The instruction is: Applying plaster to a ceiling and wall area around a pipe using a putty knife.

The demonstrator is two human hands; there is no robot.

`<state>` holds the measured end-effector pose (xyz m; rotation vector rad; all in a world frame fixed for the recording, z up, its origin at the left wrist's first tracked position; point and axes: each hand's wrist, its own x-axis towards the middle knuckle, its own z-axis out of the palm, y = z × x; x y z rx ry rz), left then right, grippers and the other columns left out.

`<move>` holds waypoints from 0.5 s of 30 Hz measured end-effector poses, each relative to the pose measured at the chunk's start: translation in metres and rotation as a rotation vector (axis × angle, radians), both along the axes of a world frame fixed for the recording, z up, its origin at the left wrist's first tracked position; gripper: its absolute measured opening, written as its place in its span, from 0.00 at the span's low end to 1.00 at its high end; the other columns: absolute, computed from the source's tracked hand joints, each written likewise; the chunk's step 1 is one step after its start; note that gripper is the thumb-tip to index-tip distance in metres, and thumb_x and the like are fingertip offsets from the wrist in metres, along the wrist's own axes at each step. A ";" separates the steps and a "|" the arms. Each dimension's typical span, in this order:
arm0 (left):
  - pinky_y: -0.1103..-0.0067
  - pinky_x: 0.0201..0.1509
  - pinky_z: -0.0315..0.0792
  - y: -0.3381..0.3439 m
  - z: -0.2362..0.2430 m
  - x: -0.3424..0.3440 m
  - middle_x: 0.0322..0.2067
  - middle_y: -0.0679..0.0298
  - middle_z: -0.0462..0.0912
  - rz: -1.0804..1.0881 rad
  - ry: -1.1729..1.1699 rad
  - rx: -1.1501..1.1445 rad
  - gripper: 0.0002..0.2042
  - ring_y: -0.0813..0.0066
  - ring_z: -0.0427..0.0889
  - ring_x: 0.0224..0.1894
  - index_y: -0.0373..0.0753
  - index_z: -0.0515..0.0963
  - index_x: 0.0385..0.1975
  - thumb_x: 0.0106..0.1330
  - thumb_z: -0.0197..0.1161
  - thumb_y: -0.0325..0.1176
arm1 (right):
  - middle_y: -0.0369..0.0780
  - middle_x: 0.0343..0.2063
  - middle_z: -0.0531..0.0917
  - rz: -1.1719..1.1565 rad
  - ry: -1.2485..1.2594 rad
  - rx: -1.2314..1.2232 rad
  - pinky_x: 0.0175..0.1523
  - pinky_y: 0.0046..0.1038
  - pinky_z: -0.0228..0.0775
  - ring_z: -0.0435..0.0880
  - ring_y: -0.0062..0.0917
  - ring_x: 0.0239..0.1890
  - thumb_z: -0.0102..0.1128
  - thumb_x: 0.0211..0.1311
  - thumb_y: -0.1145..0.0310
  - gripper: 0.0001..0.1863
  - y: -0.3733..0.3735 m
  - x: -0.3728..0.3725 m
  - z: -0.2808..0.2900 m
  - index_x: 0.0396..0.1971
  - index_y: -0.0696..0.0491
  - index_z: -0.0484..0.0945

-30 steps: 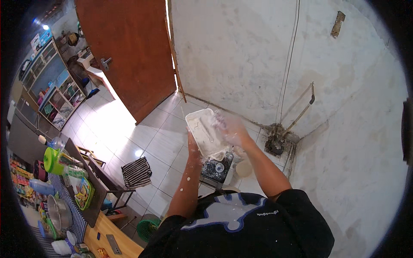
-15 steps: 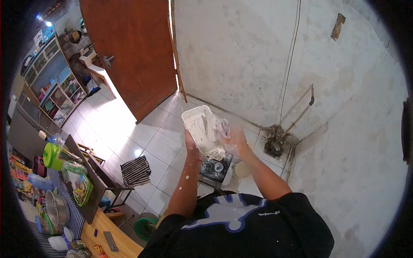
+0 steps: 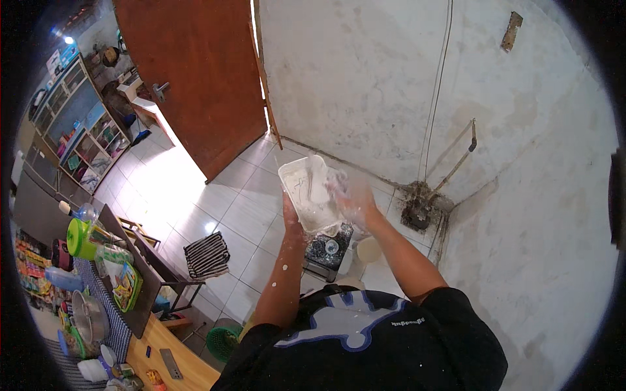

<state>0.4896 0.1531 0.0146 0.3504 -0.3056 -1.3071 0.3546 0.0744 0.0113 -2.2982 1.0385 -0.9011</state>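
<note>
The left grip [image 3: 291, 214] supports a white rectangular tray [image 3: 297, 163] of pale material [image 3: 316, 199]; the right grip [image 3: 358, 203], whitened and blurred, lies at the tray's right side. Below stands a dark, speckled box [image 3: 318, 255]. A brown door [image 3: 195, 78] rises at far left; at near left, a wooden desk [image 3: 192, 365] bears a grey phone [image 3: 171, 363].

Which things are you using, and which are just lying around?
In use:
- white rectangular tub of pale paste, in the left hand
- blurred right hand beside it

Seemingly just lying about:
- black-and-white striped cloth
- round green plastic basket
- flat grey phone
</note>
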 end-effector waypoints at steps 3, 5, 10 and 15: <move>0.66 0.56 0.72 0.002 0.000 -0.014 0.52 0.56 0.74 0.009 -0.058 0.077 0.29 0.60 0.75 0.51 0.39 0.62 0.62 0.72 0.36 0.56 | 0.56 0.27 0.79 -0.099 0.040 -0.159 0.47 0.48 0.65 0.77 0.54 0.37 0.56 0.58 0.54 0.20 -0.018 0.011 -0.010 0.30 0.60 0.79; 0.66 0.55 0.73 0.003 -0.004 -0.010 0.51 0.56 0.74 0.038 -0.119 0.131 0.29 0.61 0.76 0.51 0.39 0.62 0.61 0.72 0.36 0.56 | 0.57 0.29 0.79 -0.147 0.103 -0.127 0.47 0.49 0.65 0.77 0.54 0.38 0.56 0.58 0.55 0.20 -0.005 0.020 0.016 0.30 0.60 0.79; 0.67 0.53 0.74 0.007 -0.003 0.010 0.50 0.57 0.74 0.003 -0.072 -0.024 0.26 0.63 0.77 0.50 0.39 0.64 0.59 0.72 0.39 0.53 | 0.58 0.31 0.77 0.127 -0.015 0.328 0.44 0.48 0.66 0.76 0.54 0.38 0.55 0.59 0.57 0.19 0.036 -0.001 0.061 0.31 0.61 0.79; 0.67 0.52 0.75 0.005 0.004 0.000 0.49 0.58 0.75 0.012 -0.088 0.052 0.25 0.63 0.77 0.49 0.39 0.65 0.58 0.72 0.39 0.52 | 0.51 0.28 0.80 0.009 0.278 -0.404 0.39 0.45 0.70 0.79 0.49 0.33 0.57 0.59 0.48 0.24 -0.008 0.005 0.008 0.44 0.53 0.78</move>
